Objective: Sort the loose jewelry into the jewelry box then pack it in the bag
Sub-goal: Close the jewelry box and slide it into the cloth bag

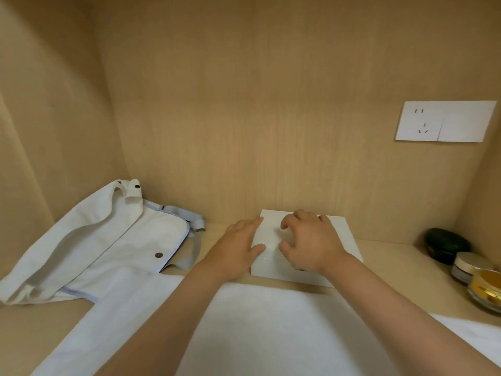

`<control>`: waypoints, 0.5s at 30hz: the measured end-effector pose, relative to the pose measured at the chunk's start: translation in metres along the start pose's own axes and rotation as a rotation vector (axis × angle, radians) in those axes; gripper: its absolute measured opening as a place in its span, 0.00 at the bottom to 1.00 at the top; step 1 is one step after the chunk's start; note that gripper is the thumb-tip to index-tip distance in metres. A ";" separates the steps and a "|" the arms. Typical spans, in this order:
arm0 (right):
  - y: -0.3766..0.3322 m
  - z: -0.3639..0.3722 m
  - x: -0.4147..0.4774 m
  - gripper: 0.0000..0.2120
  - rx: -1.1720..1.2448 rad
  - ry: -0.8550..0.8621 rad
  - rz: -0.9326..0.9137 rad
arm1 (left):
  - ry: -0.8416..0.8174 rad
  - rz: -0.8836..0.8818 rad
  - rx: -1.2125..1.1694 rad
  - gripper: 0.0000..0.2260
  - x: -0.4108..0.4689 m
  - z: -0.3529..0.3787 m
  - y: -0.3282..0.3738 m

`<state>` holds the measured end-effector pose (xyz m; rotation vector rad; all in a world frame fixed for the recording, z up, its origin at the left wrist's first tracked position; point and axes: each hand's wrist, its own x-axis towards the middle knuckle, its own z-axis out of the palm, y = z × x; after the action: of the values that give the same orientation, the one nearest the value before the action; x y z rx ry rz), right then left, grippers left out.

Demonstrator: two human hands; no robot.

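**A:** Where are the person's arms?

**B:** Both are bare and reach forward from the bottom edge. The left forearm (168, 321) comes from the lower left, the right forearm (401, 316) from the lower right, and they converge near the middle.

**A:** And the hands?

**B:** The left hand (238, 248) is palm down with its fingers straight, touching the left side of a white rectangular box (344, 232). The right hand (309, 242) is just beside it on the lid, with its fingers arched and the fingertips down. Whether it grips cannot be told.

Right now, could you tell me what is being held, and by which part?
The white jewelry box: left hand flat against its left edge, right hand curled on its top; true grip unclear.
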<state>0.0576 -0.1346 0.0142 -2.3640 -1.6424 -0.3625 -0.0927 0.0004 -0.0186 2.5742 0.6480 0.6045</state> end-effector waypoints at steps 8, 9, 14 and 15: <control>-0.133 0.030 0.069 0.16 0.243 -0.110 -0.342 | 0.109 -0.236 0.217 0.18 -0.047 -0.089 -0.087; -0.152 0.037 0.077 0.17 0.238 -0.124 -0.383 | 0.095 -0.281 0.288 0.19 -0.057 -0.097 -0.099; -0.215 0.085 0.105 0.21 0.091 -0.286 -0.572 | 0.032 -0.423 0.485 0.20 -0.105 -0.129 -0.156; -0.221 0.095 0.109 0.22 0.064 -0.312 -0.596 | 0.028 -0.442 0.491 0.20 -0.113 -0.132 -0.166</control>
<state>-0.1073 0.0680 -0.0270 -1.9096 -2.4529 -0.0331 -0.3051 0.1129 -0.0252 2.7069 1.4796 0.3635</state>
